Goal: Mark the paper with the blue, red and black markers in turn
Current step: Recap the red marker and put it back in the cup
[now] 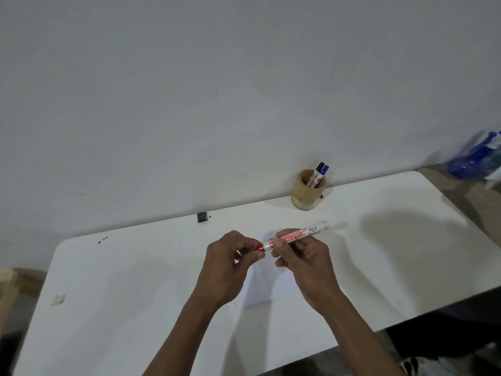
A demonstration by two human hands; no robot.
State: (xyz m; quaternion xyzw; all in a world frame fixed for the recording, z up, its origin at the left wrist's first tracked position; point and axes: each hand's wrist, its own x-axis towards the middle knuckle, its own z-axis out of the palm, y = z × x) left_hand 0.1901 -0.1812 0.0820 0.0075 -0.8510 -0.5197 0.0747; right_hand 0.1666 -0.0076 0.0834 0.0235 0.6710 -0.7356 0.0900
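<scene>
The red marker (pixel 303 234) is held level above the white paper (pixel 273 286), which lies on the white table (pixel 135 308). My right hand (pixel 303 264) grips the marker's white barrel. My left hand (pixel 233 256) pinches its red cap end (pixel 259 248); whether cap and barrel are joined or apart is unclear. Against the wall stands a bamboo holder (pixel 307 195) with the black marker (pixel 317 172) and the blue marker (pixel 323 173) upright in it. My hands hide most of the paper.
A small black object (pixel 202 217) sits at the table's far edge by the wall. Blurred blue and white things (pixel 477 158) lie off the table at the right. A scrap of tape (pixel 58 299) sticks near the left edge.
</scene>
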